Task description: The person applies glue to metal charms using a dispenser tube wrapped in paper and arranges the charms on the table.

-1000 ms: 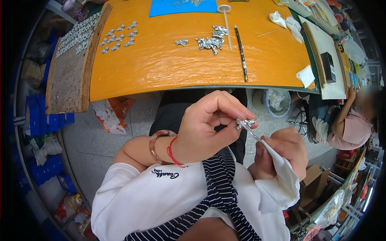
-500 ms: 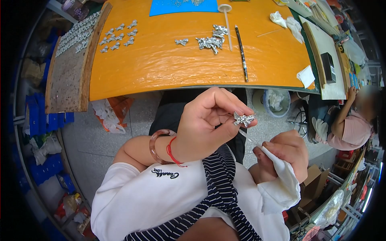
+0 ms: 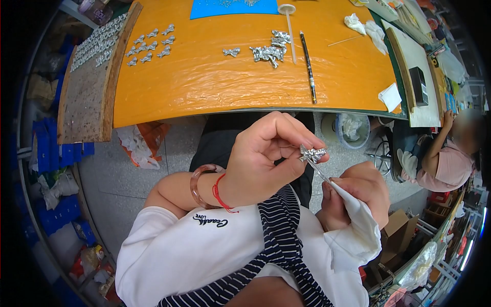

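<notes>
A small silvery bow-shaped piece (image 3: 313, 154) is pinched between the thumb and fingers of my left hand (image 3: 271, 158), in front of the table's near edge. My right hand (image 3: 360, 197) is closed on a thin clear stick (image 3: 319, 173), whose tip touches the piece from below. A white cloth (image 3: 353, 225) hangs from the same hand. On the orange table (image 3: 215, 87) are a heap of similar silvery pieces (image 3: 268, 53), a single one (image 3: 231, 52), and several spread out at the left (image 3: 146, 53).
A dark pencil (image 3: 308, 66) and a stick with a round white top (image 3: 290, 36) lie near the heap. At the left a board (image 3: 84, 112) bears rows of pieces. Crumpled tissues (image 3: 354, 23) lie at the right. Another person (image 3: 445, 163) sits beyond a bin (image 3: 353, 130).
The clear stick dropped away from the piece half a second ago and now touches it again. The silvery piece has tilted slightly in my left hand.
</notes>
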